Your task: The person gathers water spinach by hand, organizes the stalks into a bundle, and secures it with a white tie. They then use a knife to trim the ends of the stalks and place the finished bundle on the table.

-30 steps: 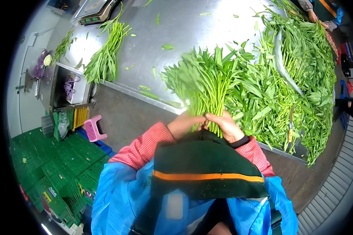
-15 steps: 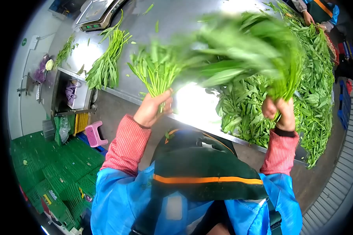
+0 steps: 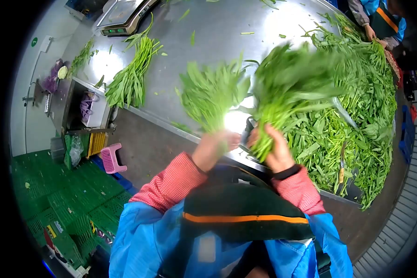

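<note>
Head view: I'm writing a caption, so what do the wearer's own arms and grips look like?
The left grip and right grip are human hands, both ungloved. Red-and-white sleeves with a fine pattern cover the forearms, and loose, shiny bright-blue oversleeves lie further up. A dark band circles the right wrist; none shows on the left.

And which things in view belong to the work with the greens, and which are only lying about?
In the work, it seems:
left hand, left bunch
right hand, right bunch
pile of greens
metal table
perhaps wooden-handled knife, scale

Just lying about:
pink stool
plastic bag
yellow crate
</note>
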Demonstrator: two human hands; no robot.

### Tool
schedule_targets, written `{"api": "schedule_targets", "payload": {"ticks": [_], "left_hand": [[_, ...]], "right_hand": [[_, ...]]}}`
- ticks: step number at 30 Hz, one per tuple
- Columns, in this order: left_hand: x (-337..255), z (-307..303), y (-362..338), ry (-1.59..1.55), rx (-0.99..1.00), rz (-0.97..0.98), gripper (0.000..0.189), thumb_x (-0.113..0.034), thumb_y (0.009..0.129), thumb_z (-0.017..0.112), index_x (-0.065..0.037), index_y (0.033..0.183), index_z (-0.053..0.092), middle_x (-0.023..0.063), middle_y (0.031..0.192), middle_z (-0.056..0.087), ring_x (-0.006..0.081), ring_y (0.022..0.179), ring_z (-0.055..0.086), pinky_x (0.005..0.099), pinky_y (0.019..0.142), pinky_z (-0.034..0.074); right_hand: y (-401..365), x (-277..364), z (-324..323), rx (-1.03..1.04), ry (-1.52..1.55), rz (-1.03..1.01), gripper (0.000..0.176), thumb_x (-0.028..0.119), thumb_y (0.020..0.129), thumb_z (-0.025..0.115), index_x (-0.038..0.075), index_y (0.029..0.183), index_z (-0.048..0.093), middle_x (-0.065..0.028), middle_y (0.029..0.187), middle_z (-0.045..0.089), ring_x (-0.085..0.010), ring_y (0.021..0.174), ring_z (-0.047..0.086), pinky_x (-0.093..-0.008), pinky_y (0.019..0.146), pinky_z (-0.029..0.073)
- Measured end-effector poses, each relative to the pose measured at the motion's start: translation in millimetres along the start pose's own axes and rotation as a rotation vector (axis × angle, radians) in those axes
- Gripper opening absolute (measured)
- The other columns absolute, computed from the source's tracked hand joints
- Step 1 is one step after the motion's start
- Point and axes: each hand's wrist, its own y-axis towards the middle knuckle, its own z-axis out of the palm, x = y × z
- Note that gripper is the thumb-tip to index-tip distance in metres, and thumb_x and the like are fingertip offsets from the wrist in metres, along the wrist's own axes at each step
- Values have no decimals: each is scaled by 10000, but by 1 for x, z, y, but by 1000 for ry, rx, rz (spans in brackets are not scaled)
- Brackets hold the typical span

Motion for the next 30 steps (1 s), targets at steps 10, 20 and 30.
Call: {"api": "schedule_targets", "payload": {"ticks": [10,20,30], "left_hand": [[51,-8,3,-168,151,-158,372,-110,915,566,-28,1272,502,79,1193,595,186,1062,590,332,880,487],[71,-22,12,153,189,-45,410,-44,884,578,-18,1285,494,87,1202,591,181,1065,582,333,892,478],[50,-10,0,-11,155,-246,294,-56,868,595,-26,1159,559,63,1022,631,160,867,608,290,752,493]], "right_hand": [[-25,-32,-12,-32,-171,222,403,334,975,488,16,1222,526,-93,1107,624,-175,972,606,-312,842,495],[-16,-32,-25,-136,-755,-32,288,202,902,582,-23,1083,587,-54,942,647,-113,859,573,-254,812,448],[-30,-35,-29,-242,-166,114,412,323,917,450,23,1182,547,-77,1000,641,-161,731,550,-286,637,432]]}}
